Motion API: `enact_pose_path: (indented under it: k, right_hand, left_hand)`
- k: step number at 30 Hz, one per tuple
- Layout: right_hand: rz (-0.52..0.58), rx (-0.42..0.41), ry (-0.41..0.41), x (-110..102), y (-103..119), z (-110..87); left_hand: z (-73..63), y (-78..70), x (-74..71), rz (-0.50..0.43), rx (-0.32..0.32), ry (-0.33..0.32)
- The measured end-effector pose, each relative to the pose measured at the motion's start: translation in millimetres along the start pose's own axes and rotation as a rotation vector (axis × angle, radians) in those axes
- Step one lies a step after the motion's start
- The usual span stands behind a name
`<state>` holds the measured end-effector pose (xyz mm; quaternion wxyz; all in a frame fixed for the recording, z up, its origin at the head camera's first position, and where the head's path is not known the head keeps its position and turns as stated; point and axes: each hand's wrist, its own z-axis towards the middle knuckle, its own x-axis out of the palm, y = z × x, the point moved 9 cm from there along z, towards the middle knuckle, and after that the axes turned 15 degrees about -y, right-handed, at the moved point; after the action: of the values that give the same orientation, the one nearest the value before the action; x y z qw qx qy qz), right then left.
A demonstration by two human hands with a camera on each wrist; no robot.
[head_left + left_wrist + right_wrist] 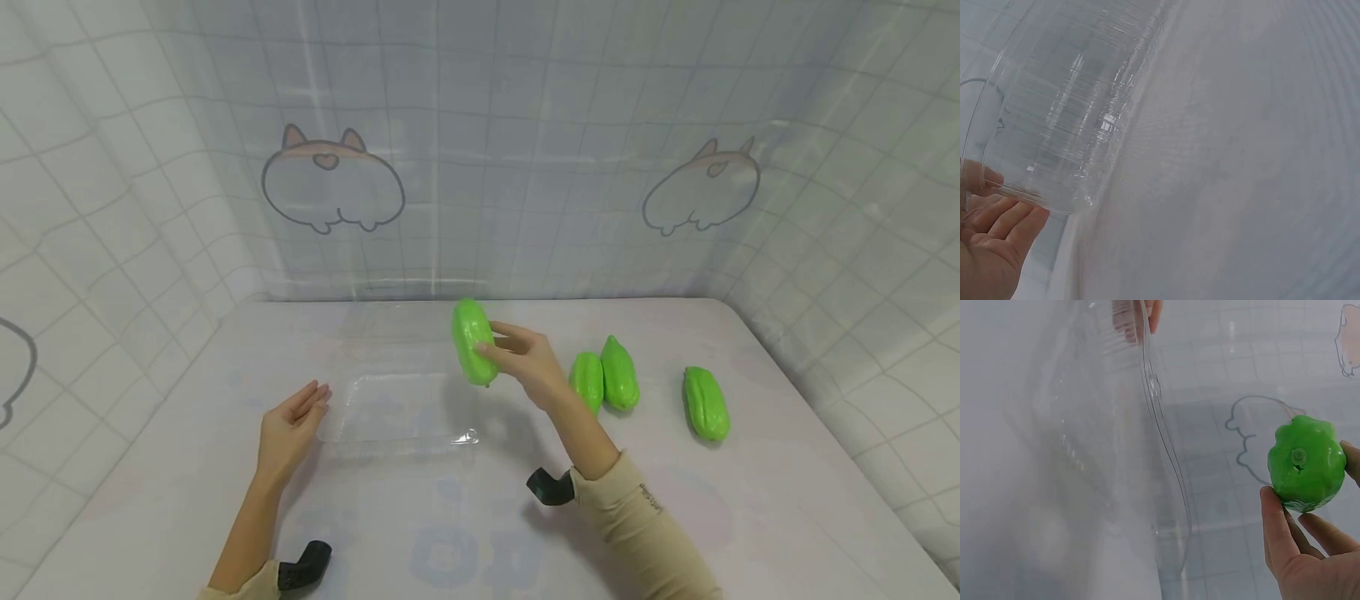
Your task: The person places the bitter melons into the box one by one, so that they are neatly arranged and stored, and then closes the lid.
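My right hand (528, 358) grips a shiny, bright green, ridged vegetable (472, 342) between thumb and fingers. It is raised over the right end of a clear plastic box (401, 443). Seen end-on in the right wrist view, the held vegetable (1307, 465) has a lobed outline and a small round nub. My left hand (292, 429) rests at the box's left end, its fingers fairly straight against the plastic. In the left wrist view, part of the left hand (997, 250) shows through the clear wall, with fingertips right at the corner.
Two similar green vegetables (618, 375) lie side by side right of the box, one partly hidden behind my right forearm. Another green vegetable (706, 404) lies farther right. Grid-patterned curtains (487, 167) enclose the pale table (360, 533) at the back and sides.
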<state>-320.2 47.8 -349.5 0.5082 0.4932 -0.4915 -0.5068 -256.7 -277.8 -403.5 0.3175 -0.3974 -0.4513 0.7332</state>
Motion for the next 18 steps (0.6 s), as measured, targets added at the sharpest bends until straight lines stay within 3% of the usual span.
enact_pose_path:
  k: [18]
  right_hand:
    - [0.056, 0.033, 0.072, 51, -10, -3.2]
  left_hand:
    - [-0.9, 0.0, -0.5, -0.002, 0.0, 0.005]
